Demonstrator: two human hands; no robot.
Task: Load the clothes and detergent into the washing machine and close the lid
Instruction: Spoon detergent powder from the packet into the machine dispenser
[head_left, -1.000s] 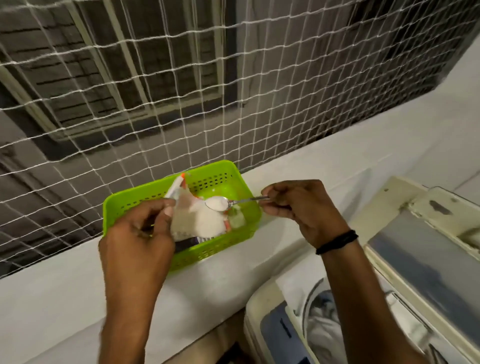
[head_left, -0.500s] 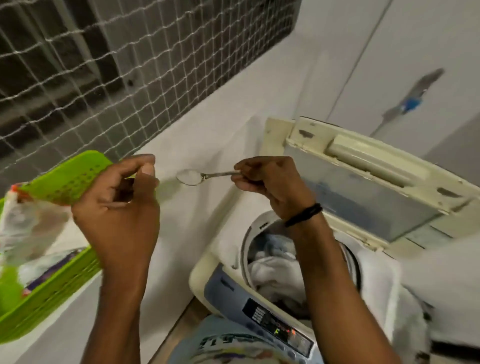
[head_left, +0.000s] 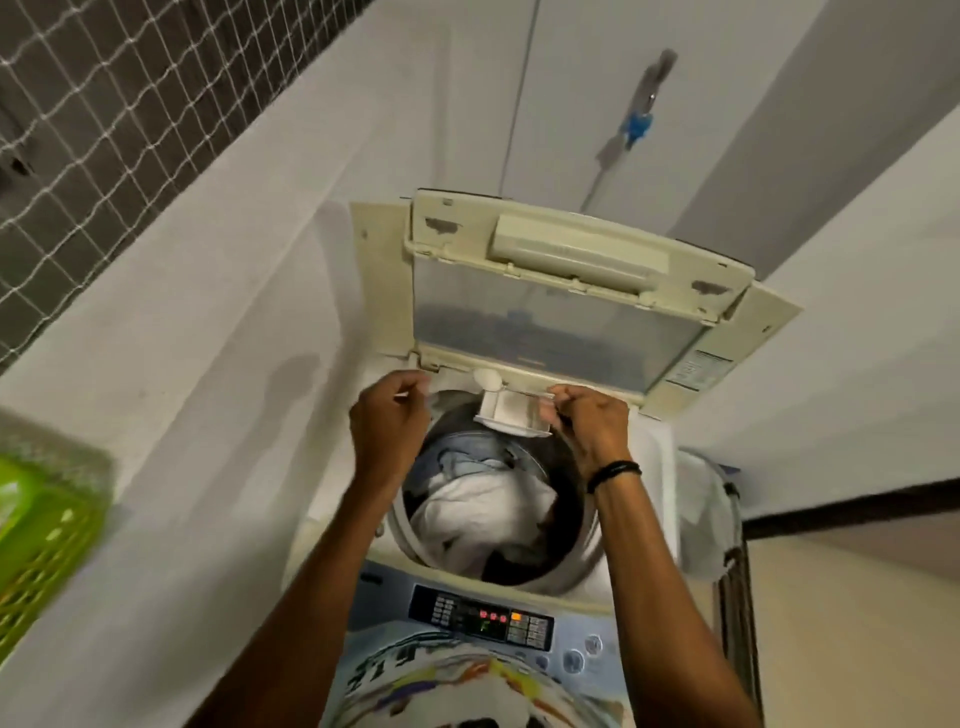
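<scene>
Two hands hover over clothes (head_left: 483, 512) in the washing machine (head_left: 649, 457), fingers of the right hand (head_left: 587, 421) pinching a powder-heaped spoon (head_left: 488, 378) above the detergent drawer (head_left: 511, 413), those of the left hand (head_left: 389, 423) curled, whether round anything I cannot tell

No legible text or numbers.
</scene>
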